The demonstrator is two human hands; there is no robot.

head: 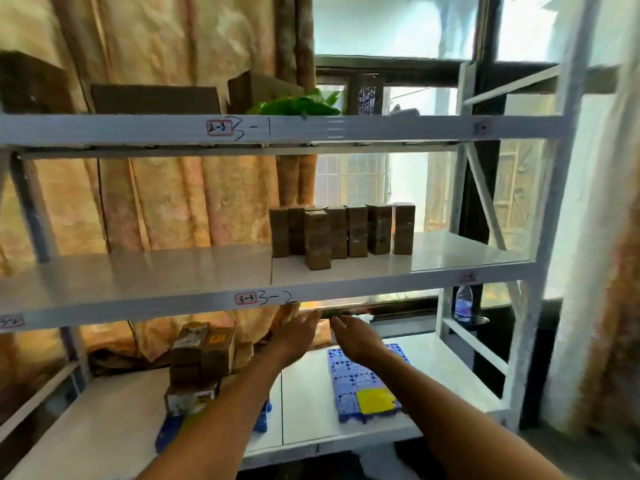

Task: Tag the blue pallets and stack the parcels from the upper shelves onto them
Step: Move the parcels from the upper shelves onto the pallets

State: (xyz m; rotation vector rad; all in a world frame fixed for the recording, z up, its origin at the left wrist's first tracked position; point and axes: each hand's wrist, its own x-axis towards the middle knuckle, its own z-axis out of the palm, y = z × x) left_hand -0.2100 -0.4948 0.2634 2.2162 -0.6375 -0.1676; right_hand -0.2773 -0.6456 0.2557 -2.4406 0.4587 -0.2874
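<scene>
Several brown taped parcels (341,232) stand upright in a row on the middle shelf (138,275) marked 3-2. On the lower shelf a blue pallet (349,382) bears a yellow tag (374,400) at its near end. Left of it a second blue pallet (166,431) carries a stack of brown parcels (201,358). My left hand (298,332) and my right hand (356,336) reach forward side by side just below the middle shelf's front edge. Both have fingers apart and hold nothing.
The white metal rack has an upright post (540,306) at the right. The top shelf, marked 3-1, holds cardboard boxes (156,98) and a green plant (301,103). A water bottle (463,303) stands on a ledge at the right. Curtains hang behind.
</scene>
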